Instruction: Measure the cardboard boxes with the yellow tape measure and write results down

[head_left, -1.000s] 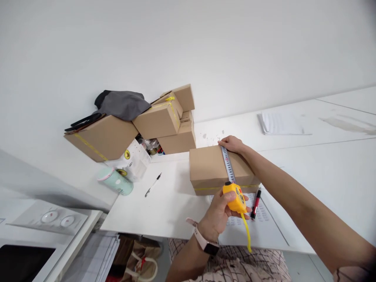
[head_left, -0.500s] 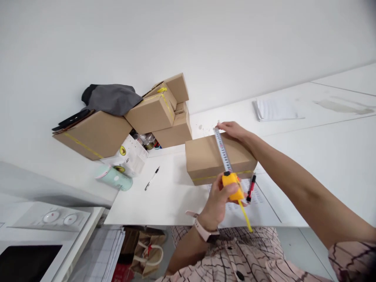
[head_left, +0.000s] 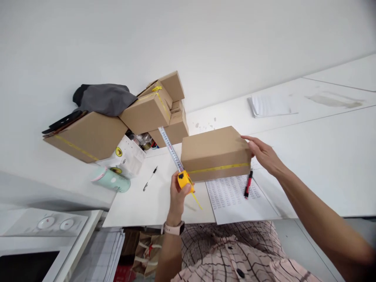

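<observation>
- Carton (head_left: 216,150), the landmark: stood on the white table (head_left: 132,211), no open flap visible, yellow strip along its near side.
- Left hand (head_left: 178,192): at the carton's near-left corner, fingers clamped around the yellow tape measure (head_left: 185,181).
- Blade (head_left: 170,149): drawn out beyond the carton's left end; not laid across its top.
- Right hand (head_left: 263,154): fingertips at the carton's right end; whether they pinched it could not be told.
- Printed sheet (head_left: 232,203): in front of the carton, the red marker (head_left: 248,186) lying on it unheld. Any handwritten entry was too small to confirm.
- Pen (head_left: 150,178): left of the carton, unheld.
- Progress, as judged: blade extension done; retraction not done; writing tools not in use.
</observation>
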Demonstrator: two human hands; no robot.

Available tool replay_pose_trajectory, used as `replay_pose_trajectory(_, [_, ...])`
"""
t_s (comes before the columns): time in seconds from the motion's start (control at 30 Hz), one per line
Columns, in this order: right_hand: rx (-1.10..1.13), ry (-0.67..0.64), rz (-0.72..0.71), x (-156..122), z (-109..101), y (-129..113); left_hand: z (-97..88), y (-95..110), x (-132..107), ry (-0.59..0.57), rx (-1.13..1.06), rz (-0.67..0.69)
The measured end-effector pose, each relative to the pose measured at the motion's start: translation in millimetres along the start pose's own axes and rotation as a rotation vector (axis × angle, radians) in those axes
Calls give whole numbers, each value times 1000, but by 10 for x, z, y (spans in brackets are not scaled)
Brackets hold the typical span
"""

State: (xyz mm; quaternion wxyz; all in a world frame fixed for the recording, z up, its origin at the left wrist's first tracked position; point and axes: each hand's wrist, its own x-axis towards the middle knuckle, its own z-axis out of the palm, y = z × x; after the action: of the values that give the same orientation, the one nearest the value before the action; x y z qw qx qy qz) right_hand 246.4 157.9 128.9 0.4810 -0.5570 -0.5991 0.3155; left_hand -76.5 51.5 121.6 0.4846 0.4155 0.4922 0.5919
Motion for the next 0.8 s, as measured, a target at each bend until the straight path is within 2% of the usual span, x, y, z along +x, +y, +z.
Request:
replay_pose_trajectory(0.1, [-129,46,-58,261,-47,-267,14,257,210,-56,-3,85])
replay_pose_trajectory(0.2, [-360,139,-152,595,-12,-422,73,495,368,-87,15,136])
replay_pose_trajectory(0.27, [-508,193,-263,807,83,-470,173,585,384,-76,23,182])
replay_pose_trajectory(0.33, [-590,147,-356,974,210,-500,325,593,309,-85,17,228])
replay_pose_trajectory(0.37, [-608,97,-384,1035,275,-512,414,563,241,-117,6,224])
replay_pose_trajectory(0.43, [-622,22,-414,1101,387,-532,600,437,75,-236,-43,126])
replay_pose_trajectory(0.5, [-621,24,-429,1104,460,-541,769,249,-85,-362,-118,-48])
replay_pose_trajectory(0.57, [-610,56,-453,1070,487,-534,896,48,-198,-428,-173,-193])
replay_pose_trajectory(0.67, [-578,54,-510,1014,466,-505,982,-167,-269,-445,-209,-289])
replay_pose_trajectory(0.8, [-583,7,-601,1000,425,-466,982,-243,-271,-439,-226,-296])
